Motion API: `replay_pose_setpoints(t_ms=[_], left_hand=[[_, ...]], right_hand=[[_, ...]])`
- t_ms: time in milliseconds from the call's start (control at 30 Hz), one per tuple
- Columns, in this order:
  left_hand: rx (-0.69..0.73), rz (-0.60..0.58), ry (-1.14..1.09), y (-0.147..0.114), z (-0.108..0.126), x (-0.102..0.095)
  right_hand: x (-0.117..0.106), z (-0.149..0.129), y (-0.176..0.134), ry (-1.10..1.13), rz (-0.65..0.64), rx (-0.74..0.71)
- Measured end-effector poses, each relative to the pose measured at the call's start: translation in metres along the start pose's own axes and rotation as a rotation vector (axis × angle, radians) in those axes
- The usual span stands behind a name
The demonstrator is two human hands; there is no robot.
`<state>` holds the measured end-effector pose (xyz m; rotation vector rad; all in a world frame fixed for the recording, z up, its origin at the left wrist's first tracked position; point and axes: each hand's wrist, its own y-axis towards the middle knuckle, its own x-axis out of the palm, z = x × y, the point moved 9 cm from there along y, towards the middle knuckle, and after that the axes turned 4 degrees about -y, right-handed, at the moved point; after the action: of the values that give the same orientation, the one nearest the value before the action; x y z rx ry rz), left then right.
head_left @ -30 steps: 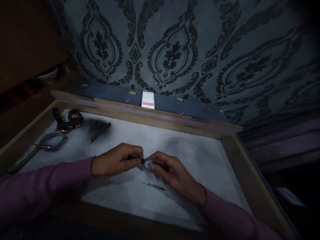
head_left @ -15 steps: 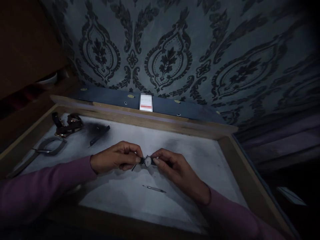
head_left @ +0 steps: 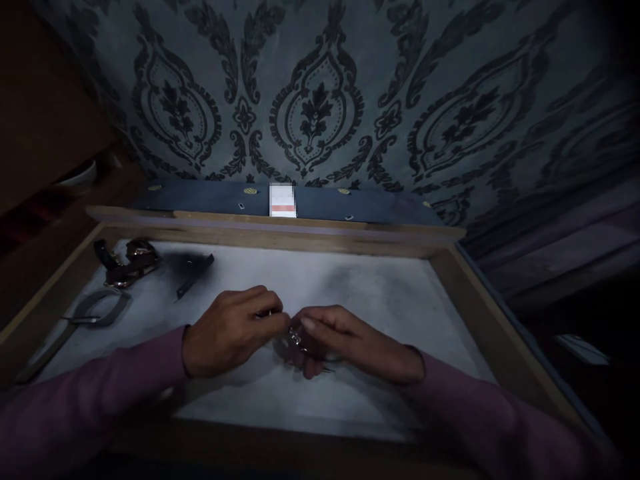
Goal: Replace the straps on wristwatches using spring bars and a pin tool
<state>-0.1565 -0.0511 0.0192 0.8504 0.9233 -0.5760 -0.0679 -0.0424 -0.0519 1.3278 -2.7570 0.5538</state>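
My right hand (head_left: 345, 340) is closed around a small wristwatch (head_left: 295, 337), of which only a shiny metal part shows below the thumb and fingertips. The dial is out of sight. Just to the left, my left hand (head_left: 235, 330) is closed, thumb and fingers pinched together close to the watch. A small dark, glinting bit shows between its fingers, too small to name. Under my right hand, the end of a thin metal tool (head_left: 327, 370) peeks out on the white surface; the rest of it is hidden.
Dark-strapped watches (head_left: 130, 260) lie in the far left corner of the wooden-rimmed tray (head_left: 300, 238). Near them are a grey band (head_left: 103, 308) and a flat dark strip (head_left: 195, 277). A white and red card (head_left: 283, 200) stands behind the rim, before the patterned wall.
My right hand has turned and curled over the watch, hiding its dial. My left hand has rolled over, palm down, its fingertips lifted off the strap. The view has shifted slightly.
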Motion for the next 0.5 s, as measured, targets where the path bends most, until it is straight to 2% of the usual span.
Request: replay_pose_setpoints(t_ms=[100,233,400,500], left_hand=[[0.073,0.067,0.059,0.0,0.008,-0.006],[0.099,0.108,0.083,0.0,0.013,-0.009],[0.145,0.154,0.119,0.001,0.021,-0.015],[0.16,0.143,0.122,0.0,0.022,-0.014]], right_hand=[[0.012,0.006,0.001,0.184,-0.1,0.036],[0.016,0.009,0.002,0.446,-0.096,0.018],[0.019,0.016,0.003,0.58,-0.072,0.062],[0.018,0.016,0.004,0.578,-0.041,0.072]])
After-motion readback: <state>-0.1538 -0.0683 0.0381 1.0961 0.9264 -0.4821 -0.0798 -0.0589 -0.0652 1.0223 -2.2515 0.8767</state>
